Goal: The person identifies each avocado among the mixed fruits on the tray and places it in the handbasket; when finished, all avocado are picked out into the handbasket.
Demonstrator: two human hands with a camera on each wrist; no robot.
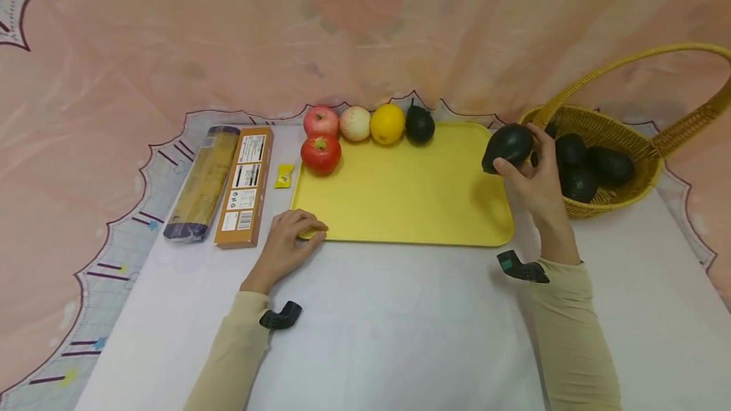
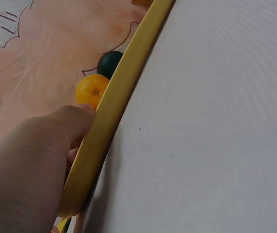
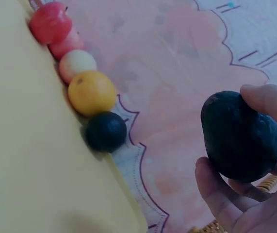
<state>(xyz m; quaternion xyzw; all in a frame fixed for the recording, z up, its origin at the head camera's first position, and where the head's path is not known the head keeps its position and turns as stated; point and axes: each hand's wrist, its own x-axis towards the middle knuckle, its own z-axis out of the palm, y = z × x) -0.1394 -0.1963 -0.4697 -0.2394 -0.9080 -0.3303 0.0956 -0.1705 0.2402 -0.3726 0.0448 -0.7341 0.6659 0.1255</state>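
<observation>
My right hand (image 1: pixel 539 176) holds a dark avocado (image 1: pixel 507 148) above the right end of a yellow tray (image 1: pixel 417 195), fingers and thumb around its sides. In the right wrist view the same avocado (image 3: pixel 242 136) sits between thumb and fingertips. My left hand (image 1: pixel 288 243) rests at the tray's near left corner, fingers loosely bent over the rim. Along the tray's far side lie a pinkish apple (image 1: pixel 321 120), a paler round fruit (image 1: pixel 355 123), an orange (image 1: pixel 388 124) and another dark avocado (image 1: pixel 419 124). A tomato (image 1: pixel 321 154) lies in front of the apple.
A wicker basket (image 1: pixel 605 209) with a tall handle stands at the right, holding several dark avocados (image 1: pixel 610 165). Left of the tray lie a small yellow packet (image 1: pixel 283 176), an orange-brown box (image 1: pixel 244 188) and a long clear-wrapped pack (image 1: pixel 204 182). A patterned cloth hangs behind.
</observation>
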